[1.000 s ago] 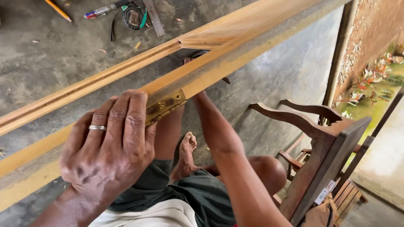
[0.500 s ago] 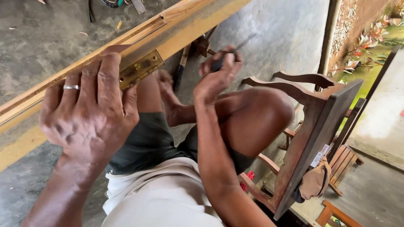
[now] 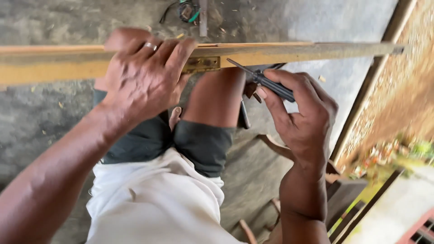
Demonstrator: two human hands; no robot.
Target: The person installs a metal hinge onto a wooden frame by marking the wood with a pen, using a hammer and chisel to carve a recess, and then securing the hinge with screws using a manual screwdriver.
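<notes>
A long wooden frame piece (image 3: 289, 52) lies across my knees, running left to right. My left hand (image 3: 142, 74), a ring on one finger, is clamped over it beside a brass hinge (image 3: 202, 64) set into its edge. My right hand (image 3: 298, 113) holds a screwdriver (image 3: 264, 81) with a dark handle; its thin metal tip points up and left toward the hinge, close to it but whether it touches I cannot tell.
I sit over a grey concrete floor (image 3: 54, 117) scattered with wood chips. A coiled cable and small tools (image 3: 187, 11) lie beyond the wood. A dark tool (image 3: 244, 115) rests by my knee. Wooden furniture parts (image 3: 343, 190) stand at lower right.
My right hand has brought the screwdriver from near my knee up to the hinge. The view has swung so the wood now runs level. My left hand still grips the wood.
</notes>
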